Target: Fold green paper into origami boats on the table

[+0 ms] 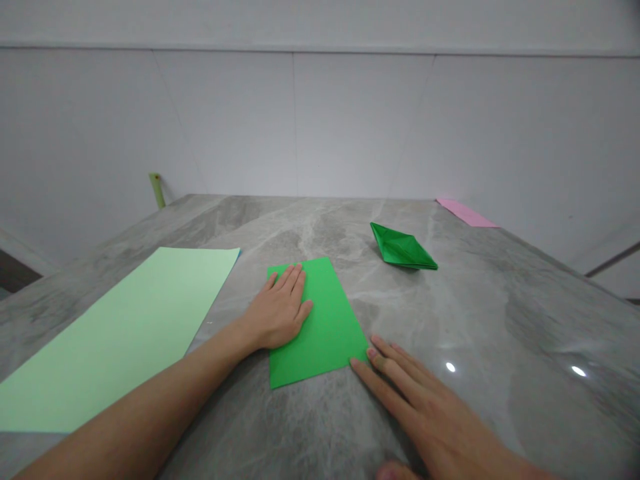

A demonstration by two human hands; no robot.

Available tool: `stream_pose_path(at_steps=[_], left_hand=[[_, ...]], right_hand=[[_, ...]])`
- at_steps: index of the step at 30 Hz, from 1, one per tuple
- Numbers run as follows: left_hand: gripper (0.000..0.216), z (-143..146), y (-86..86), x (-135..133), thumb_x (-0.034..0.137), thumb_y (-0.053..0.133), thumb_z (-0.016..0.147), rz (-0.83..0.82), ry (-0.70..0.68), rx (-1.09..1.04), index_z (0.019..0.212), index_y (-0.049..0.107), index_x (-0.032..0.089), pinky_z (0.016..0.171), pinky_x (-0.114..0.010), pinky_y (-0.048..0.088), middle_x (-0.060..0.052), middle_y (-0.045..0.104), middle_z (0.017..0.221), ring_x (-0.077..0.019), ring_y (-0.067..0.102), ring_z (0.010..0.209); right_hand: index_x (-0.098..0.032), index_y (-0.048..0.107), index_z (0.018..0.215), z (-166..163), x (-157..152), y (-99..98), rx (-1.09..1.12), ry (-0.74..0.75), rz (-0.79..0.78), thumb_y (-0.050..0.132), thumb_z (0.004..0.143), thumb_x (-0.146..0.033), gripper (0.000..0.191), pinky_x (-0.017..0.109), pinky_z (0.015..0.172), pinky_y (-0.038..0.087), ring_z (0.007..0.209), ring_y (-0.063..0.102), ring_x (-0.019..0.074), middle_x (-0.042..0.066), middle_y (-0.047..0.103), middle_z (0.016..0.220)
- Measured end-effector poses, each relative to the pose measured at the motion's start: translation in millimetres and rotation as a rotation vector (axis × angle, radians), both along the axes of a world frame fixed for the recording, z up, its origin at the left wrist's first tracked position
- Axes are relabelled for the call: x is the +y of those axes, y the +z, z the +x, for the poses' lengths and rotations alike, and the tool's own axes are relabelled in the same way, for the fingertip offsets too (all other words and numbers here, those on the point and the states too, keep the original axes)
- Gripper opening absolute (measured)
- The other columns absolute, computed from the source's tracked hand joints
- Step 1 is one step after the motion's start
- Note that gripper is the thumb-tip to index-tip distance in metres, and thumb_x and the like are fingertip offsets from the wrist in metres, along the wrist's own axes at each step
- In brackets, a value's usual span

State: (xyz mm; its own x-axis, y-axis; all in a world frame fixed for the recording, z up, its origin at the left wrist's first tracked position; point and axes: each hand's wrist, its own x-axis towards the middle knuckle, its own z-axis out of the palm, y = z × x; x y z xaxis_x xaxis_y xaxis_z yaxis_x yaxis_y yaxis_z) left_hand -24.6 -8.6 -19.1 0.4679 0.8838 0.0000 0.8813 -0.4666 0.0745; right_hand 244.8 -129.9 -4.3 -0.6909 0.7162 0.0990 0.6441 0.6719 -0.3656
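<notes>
A bright green sheet of paper point(325, 327) lies flat on the table in front of me. My left hand point(285, 310) rests flat over its upper left part, fingers stretched out and pointing away from me. At the lower right corner of the sheet, the fingertips of my right hand point(420, 400) touch the edge, with the fingers extended. Beyond the sheet to the right sits a folded green paper boat point(403, 248).
Pale green sheets of paper point(135, 327) lie at the left, beside my left forearm. A pink paper point(466, 213) is at the far right edge of the grey marbled table point(310, 223). A white wall point(340, 127) stands behind it.
</notes>
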Motion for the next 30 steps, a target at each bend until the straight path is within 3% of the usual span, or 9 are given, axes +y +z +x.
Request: stream_pose_path(at_steps=[4,7,9,13,16,19,22,26,30], left_hand=[[0.066,0,0.6,-1,0.047,0.022,0.099,-0.007,0.005,-0.011,0.151,0.025,0.007,0.118,-0.052,0.012,-0.018,0.014,0.16,-0.0312,0.011,0.148],[0.068,1,6.5,-4,0.056,0.024,0.097,-0.043,-0.049,-0.024,0.153,0.023,0.018,0.115,-0.062,0.01,-0.015,0.012,0.161,-0.0375,0.008,0.147],[0.066,2,12.5,-8,0.061,0.028,0.096,-0.097,-0.172,-0.037,0.153,0.022,0.028,0.113,-0.066,0.008,-0.011,0.01,0.161,-0.0392,0.006,0.147],[0.064,3,23.0,-13,0.062,0.034,0.094,-0.179,-0.428,-0.077,0.152,0.021,0.038,0.113,-0.066,0.006,-0.005,0.009,0.162,-0.0365,0.004,0.148],[0.064,0,25.9,-12,0.06,0.041,0.093,-0.218,-0.494,-0.105,0.151,0.024,0.039,0.113,-0.067,0.004,-0.004,0.01,0.162,-0.0371,0.005,0.148],[0.066,-2,27.0,-11,0.061,0.045,0.091,-0.242,-0.499,-0.122,0.151,0.025,0.038,0.112,-0.068,0.003,-0.005,0.01,0.162,-0.0387,0.005,0.147],[0.066,-2,28.7,-12,0.06,0.047,0.091,-0.252,-0.488,-0.129,0.15,0.027,0.038,0.112,-0.068,0.002,-0.005,0.011,0.161,-0.0384,0.005,0.147],[0.062,-2,25.8,-12,0.054,0.051,0.091,-0.25,-0.431,-0.161,0.148,0.036,0.034,0.115,-0.063,0.007,-0.007,0.01,0.162,-0.0359,0.004,0.148],[0.085,-6,16.3,-3,0.043,0.065,0.082,-0.136,-0.084,-0.42,0.153,0.025,0.019,0.117,-0.057,0.014,-0.015,0.005,0.162,-0.0358,-0.002,0.148]], right_hand=[[-0.036,0.032,0.15,9,-10,-5.4,0.083,-0.025,-0.021,0.069,0.078,-0.052,0.083,0.06,0.106,0.043,0.134,0.043,0.0401,0.007,0.048,0.146],[-0.037,0.053,0.138,11,1,-6.7,0.223,-0.113,-0.068,0.063,0.085,-0.042,0.054,0.057,0.099,0.051,0.125,0.054,0.0369,0.008,0.058,0.137],[-0.034,0.063,0.124,7,21,-4.3,0.398,-0.262,-0.114,0.057,0.088,-0.039,0.037,0.055,0.095,0.053,0.115,0.062,0.0341,0.01,0.065,0.125],[-0.024,0.054,0.127,-17,77,10.8,0.825,-0.565,-0.473,0.063,0.081,-0.036,0.049,0.052,0.098,0.051,0.123,0.055,0.0331,0.015,0.056,0.134],[-0.02,0.05,0.124,-38,109,27.0,1.149,-0.729,-0.74,0.064,0.075,-0.022,0.051,0.043,0.089,0.056,0.115,0.06,0.0291,0.015,0.064,0.113],[-0.017,0.051,0.119,-50,124,34.7,1.281,-0.815,-0.823,0.064,0.07,-0.012,0.051,0.032,0.072,0.058,0.095,0.066,0.0233,0.008,0.064,0.089],[-0.016,0.051,0.117,-51,130,26.3,1.306,-0.823,-0.777,0.067,0.066,-0.01,0.054,0.024,0.055,0.054,0.072,0.065,0.0174,0.004,0.065,0.08],[-0.018,0.061,0.11,-50,134,3.7,1.043,-0.678,-0.673,0.075,0.063,-0.017,0.049,0.023,0.036,0.04,0.043,0.054,0.0145,-0.004,0.061,0.057],[-0.018,0.069,0.076,-52,137,-7.3,1.073,-0.505,-0.693,0.074,0.068,-0.031,0.016,0.025,0.045,0.047,0.046,0.055,0.0137,-0.002,0.062,0.053]])
